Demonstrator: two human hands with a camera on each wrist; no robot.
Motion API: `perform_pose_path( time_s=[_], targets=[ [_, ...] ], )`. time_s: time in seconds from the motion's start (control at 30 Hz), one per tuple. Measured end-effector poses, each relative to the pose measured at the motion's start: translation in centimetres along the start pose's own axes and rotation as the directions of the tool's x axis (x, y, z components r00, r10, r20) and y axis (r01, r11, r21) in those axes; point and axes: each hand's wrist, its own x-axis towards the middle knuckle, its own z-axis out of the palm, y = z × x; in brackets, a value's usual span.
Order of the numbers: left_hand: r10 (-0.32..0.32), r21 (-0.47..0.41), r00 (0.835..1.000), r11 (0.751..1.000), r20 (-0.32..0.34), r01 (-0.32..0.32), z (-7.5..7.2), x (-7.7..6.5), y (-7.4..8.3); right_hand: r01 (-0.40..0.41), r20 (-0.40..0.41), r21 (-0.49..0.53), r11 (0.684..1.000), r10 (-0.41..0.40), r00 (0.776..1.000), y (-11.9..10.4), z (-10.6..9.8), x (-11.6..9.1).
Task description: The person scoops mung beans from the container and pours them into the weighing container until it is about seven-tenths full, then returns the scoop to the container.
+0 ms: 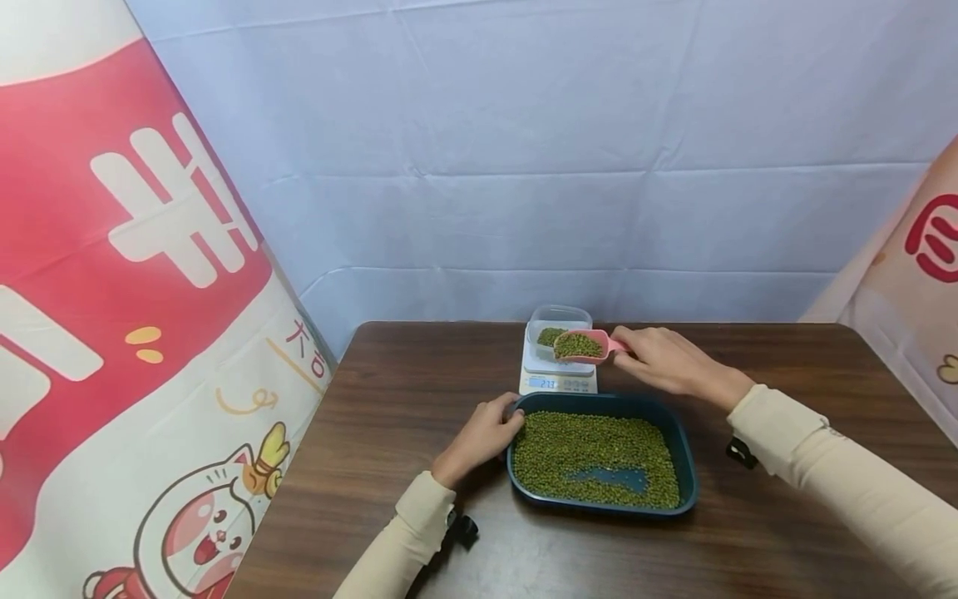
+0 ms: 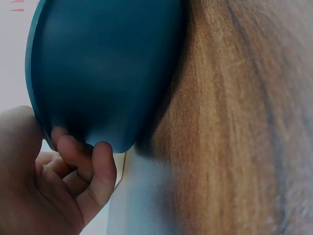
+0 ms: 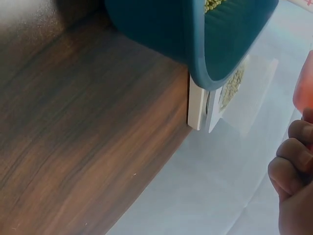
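My right hand (image 1: 662, 358) grips the handle of a pink scoop (image 1: 612, 344), also partly seen in the right wrist view. Green mung beans fill the scoop, which is over the front of a clear plastic container (image 1: 559, 314). Some beans lie in that container, which stands on a white kitchen scale (image 1: 557, 384) with a lit display. A dark teal tray (image 1: 687, 491) of mung beans sits in front of the scale, its bottom bare in one patch. At the tray's back left corner my left hand (image 1: 482, 431) holds the rim, fingers curled against the outside in the left wrist view.
Everything stands on a dark brown wooden table (image 1: 419, 374). Just behind its far edge hangs a pale cloth (image 1: 479, 208). A printed red and white cloth (image 1: 150, 333) hangs at the left, another printed one (image 1: 906, 324) at the right.
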Motion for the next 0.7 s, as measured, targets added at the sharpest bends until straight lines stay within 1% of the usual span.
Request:
perform_pose_path(
  time_s=[0.27, 0.5, 0.7],
  targets=[
    [0.001, 0.001, 1.000, 1.000, -0.003, -0.001, 0.1, 0.1, -0.2, -0.024, 0.009, 0.007, 1.000, 0.024, 1.000, 0.5, -0.3, 0.6],
    [0.004, -0.003, 1.000, 1.000, -0.004, -0.004, 0.2, 0.3, -0.4, -0.025, 0.003, 0.016, 1.000, 0.025, 1.000, 1.3, -0.1, 1.1],
    [0.010, -0.001, 1.000, 1.000, -0.005, -0.010, 0.2, 0.4, -0.5, -0.051, 0.005, 0.003, 0.999, 0.051, 0.999, 1.9, -0.2, 1.5]
  ],
)
